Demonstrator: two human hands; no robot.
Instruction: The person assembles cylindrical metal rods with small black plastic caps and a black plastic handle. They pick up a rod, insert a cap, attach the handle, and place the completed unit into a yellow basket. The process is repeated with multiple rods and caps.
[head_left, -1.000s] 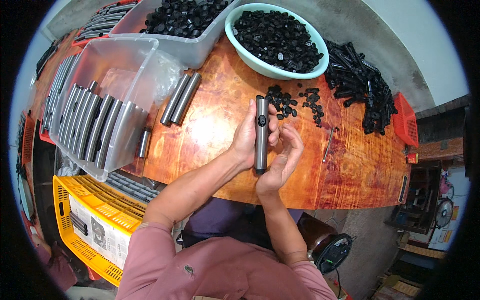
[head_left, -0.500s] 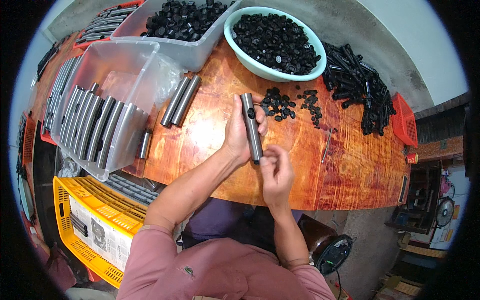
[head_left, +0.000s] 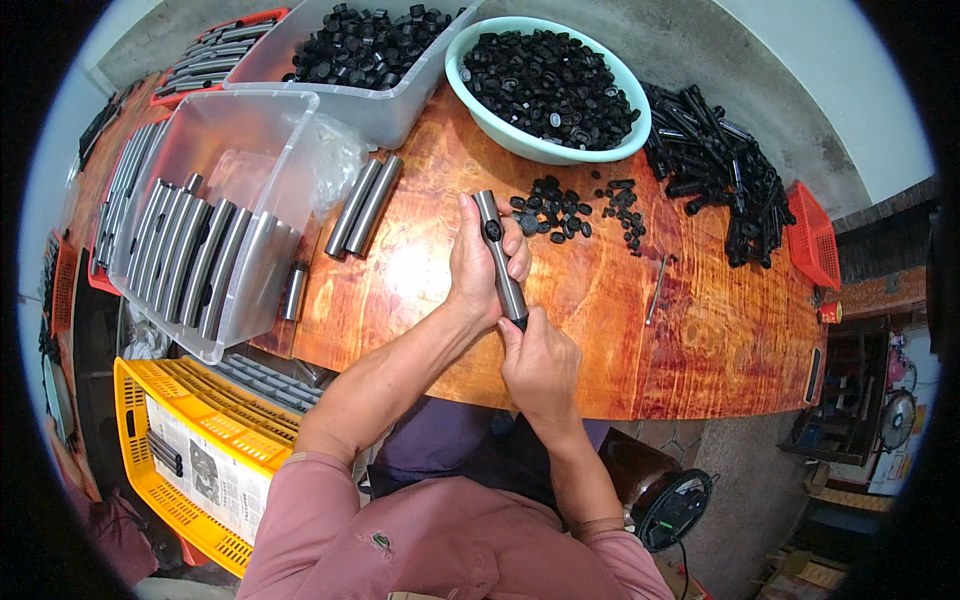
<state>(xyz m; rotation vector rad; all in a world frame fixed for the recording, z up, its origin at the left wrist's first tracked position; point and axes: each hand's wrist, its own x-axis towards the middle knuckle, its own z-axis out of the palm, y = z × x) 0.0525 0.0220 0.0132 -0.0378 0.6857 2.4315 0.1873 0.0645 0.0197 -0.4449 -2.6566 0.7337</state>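
A grey metal tube (head_left: 507, 275) with an oval black part in its side slants across my left palm. My left hand (head_left: 475, 262) is closed around its upper half. At the tube's lower end sits a black end piece (head_left: 519, 322), and my right hand (head_left: 543, 362) pinches it between thumb and bent fingers. Just right of the tube, small black oval caps (head_left: 552, 208) lie scattered on the wooden table (head_left: 600, 330). Beside them is a little heap of smaller black pieces (head_left: 623, 212). Two more metal tubes (head_left: 364, 207) lie side by side to the left.
A clear bin (head_left: 262, 290) of tubes stands at the left. Behind are another bin (head_left: 400, 110) of black caps and a pale green basin (head_left: 560, 152) of black parts. Black rods (head_left: 735, 170) pile up by a red basket (head_left: 812, 240). A thin metal tool (head_left: 656, 290) lies right.
My right hand has closed in on the tube's lower end and now grips the black end piece. The tube has turned slightly in my left hand, showing its black side part more fully.
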